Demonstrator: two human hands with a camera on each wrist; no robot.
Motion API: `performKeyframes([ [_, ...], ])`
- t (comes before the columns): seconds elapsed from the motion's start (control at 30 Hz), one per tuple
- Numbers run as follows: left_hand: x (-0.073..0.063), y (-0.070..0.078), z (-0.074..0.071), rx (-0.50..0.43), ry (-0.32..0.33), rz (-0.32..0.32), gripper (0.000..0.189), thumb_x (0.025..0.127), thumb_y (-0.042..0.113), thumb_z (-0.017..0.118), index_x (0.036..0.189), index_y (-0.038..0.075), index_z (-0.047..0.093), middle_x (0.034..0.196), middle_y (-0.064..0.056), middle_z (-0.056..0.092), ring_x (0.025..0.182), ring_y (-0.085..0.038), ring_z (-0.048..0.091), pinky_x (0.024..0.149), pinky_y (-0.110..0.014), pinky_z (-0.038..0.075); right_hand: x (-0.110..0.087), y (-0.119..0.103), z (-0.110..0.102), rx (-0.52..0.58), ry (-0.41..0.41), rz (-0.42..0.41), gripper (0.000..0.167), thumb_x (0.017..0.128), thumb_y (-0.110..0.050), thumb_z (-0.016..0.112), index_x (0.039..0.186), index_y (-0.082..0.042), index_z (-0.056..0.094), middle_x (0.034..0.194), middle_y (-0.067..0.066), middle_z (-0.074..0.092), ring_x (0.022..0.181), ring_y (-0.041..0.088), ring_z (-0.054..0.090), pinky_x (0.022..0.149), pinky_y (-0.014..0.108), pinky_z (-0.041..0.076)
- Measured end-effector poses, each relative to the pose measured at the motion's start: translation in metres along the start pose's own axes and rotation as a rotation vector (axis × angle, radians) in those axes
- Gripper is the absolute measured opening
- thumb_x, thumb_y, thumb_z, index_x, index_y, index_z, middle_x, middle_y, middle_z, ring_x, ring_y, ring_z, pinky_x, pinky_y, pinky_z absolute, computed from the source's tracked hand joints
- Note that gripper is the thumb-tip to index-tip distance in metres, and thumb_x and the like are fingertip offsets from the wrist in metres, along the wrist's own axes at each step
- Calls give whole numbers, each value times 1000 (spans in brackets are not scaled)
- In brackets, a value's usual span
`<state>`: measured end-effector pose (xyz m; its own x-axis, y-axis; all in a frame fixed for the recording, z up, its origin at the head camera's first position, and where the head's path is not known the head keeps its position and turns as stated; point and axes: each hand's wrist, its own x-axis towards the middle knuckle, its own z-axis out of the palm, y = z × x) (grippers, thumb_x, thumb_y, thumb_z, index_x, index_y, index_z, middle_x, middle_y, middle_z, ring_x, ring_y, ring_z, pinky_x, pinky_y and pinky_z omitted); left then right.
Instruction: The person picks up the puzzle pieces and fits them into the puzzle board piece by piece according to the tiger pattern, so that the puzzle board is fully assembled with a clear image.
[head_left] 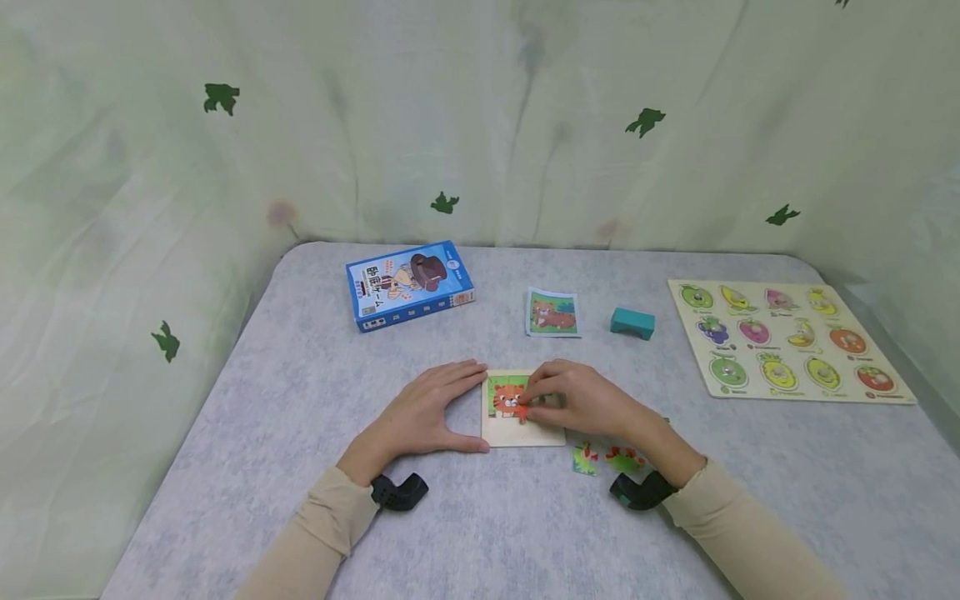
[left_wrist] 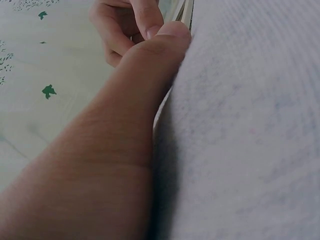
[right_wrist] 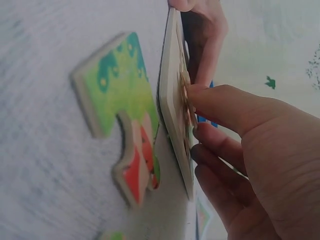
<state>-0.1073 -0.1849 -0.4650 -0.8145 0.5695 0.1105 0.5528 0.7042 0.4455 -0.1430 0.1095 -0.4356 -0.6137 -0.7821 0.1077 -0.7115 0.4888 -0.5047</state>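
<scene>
A small wooden puzzle board [head_left: 517, 434] lies on the table, its upper part filled with a picture of an orange animal and its lower strip bare wood. My left hand [head_left: 431, 410] rests at the board's left side, fingers extended to the top corner and thumb at the bottom corner. Over the middle of the board my right hand [head_left: 581, 398] pinches a thin puzzle piece [right_wrist: 192, 116] between thumb and fingers, tilted against the board. Loose puzzle pieces [head_left: 585, 459] with green and red print lie below the right wrist; one jigsaw piece [right_wrist: 112, 80] shows large in the right wrist view.
Behind the hands are a blue game box [head_left: 408, 286], a picture card [head_left: 552, 313] with a brown bear and a teal block [head_left: 633, 322]. A wooden fruit puzzle [head_left: 791, 342] lies at the right. A pale curtain [head_left: 480, 125] hangs behind the table.
</scene>
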Motion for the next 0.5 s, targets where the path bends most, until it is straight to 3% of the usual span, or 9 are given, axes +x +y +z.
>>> performKeyframes([
  [0.5,0,-1,1,2,5,3,105,76,72,78,158,14,45,163,0,42,153,-22,35,124,-51,32,0,-1,3,-41,11,-6,16,93,-30,79,107,-24,82,110,-8,72,105,11,61,89,33,56],
])
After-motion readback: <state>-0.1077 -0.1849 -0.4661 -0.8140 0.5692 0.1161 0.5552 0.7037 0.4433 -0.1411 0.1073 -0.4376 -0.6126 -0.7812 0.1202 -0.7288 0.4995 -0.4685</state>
